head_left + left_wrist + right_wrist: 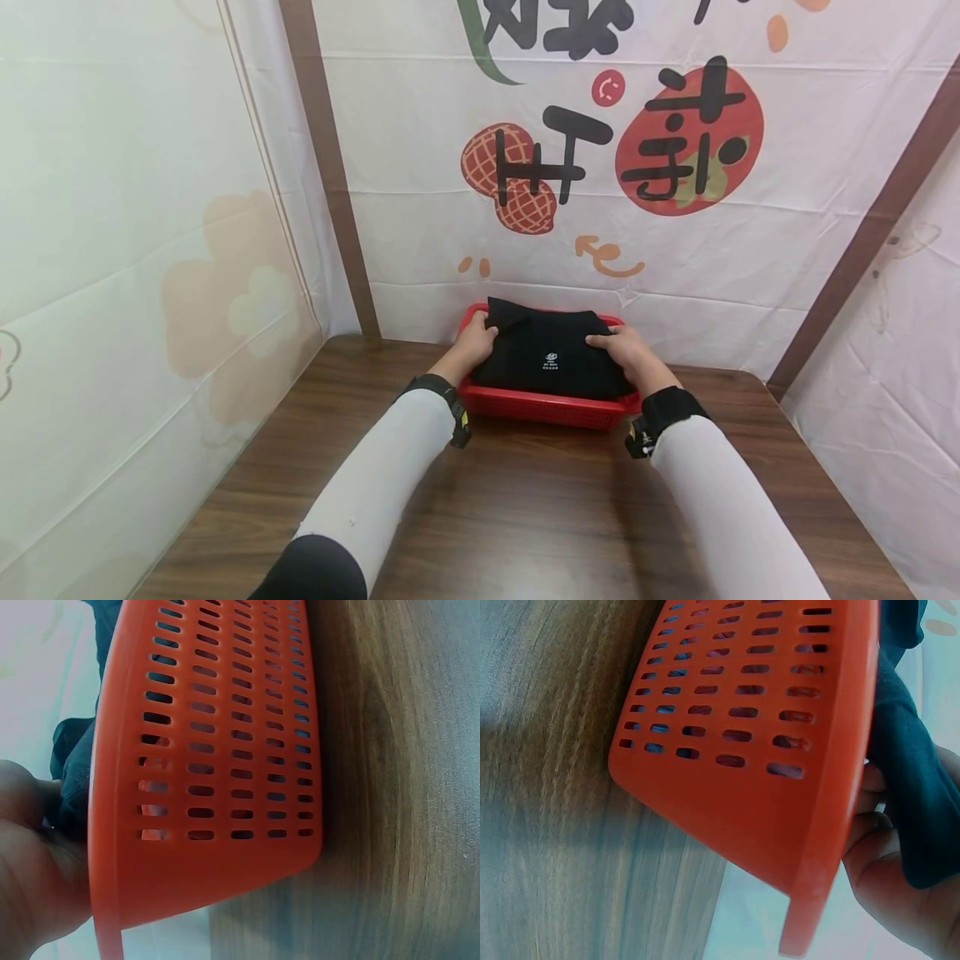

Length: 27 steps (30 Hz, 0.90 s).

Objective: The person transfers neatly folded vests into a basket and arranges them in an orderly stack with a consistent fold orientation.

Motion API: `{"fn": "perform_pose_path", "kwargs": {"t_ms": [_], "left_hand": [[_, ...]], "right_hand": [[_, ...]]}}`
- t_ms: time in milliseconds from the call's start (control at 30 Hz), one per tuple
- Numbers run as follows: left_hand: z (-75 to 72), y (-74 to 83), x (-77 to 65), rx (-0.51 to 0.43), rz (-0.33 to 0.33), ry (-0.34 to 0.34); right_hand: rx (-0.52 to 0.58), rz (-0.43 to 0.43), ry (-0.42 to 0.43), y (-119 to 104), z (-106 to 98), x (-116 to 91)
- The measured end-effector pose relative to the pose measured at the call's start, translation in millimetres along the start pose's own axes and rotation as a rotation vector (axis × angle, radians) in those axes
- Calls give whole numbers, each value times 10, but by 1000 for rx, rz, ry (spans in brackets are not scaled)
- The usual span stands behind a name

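A folded black garment [540,337] with a small white print lies on top in a red plastic basket [540,408] at the far side of the table. My left hand [474,343] pinches the garment's left edge, thumb on top, beside the basket's rim. At the opposite edge my right hand [632,354] grips the cloth, its thumb lying over the upper face. In the right wrist view, the fingers curl beneath a hanging fold of the dark cloth [911,765]. The left wrist view shows the thumb against the dark fabric; the other fingertips are mostly hidden by the basket wall.
The basket stands on a brown wood-grain table [525,508], close to its back edge. Behind it hangs a white printed curtain [420,250], with further white sheets at both sides. Through the basket's slots, bluish and pinkish contents show unclearly.
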<state>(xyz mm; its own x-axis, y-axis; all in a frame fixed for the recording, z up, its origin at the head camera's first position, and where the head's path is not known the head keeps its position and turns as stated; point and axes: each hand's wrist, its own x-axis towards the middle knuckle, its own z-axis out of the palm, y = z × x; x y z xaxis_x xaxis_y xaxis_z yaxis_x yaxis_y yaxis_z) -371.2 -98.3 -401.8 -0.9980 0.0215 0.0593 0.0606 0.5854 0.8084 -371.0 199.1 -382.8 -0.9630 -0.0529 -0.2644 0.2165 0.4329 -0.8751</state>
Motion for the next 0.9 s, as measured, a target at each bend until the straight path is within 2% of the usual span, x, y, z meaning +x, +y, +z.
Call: {"fn": "perform_pose_path", "kwargs": {"t_ms": [367, 633, 900], "left_hand": [[62, -53, 35, 70, -12, -21], [98, -55, -15, 56, -36, -47], [121, -70, -18, 79, -35, -27]], "right_hand": [[6, 4, 0, 78, 91, 38], [-15, 2, 21, 115, 150, 57], [-22, 14, 5, 167, 180, 95]]}}
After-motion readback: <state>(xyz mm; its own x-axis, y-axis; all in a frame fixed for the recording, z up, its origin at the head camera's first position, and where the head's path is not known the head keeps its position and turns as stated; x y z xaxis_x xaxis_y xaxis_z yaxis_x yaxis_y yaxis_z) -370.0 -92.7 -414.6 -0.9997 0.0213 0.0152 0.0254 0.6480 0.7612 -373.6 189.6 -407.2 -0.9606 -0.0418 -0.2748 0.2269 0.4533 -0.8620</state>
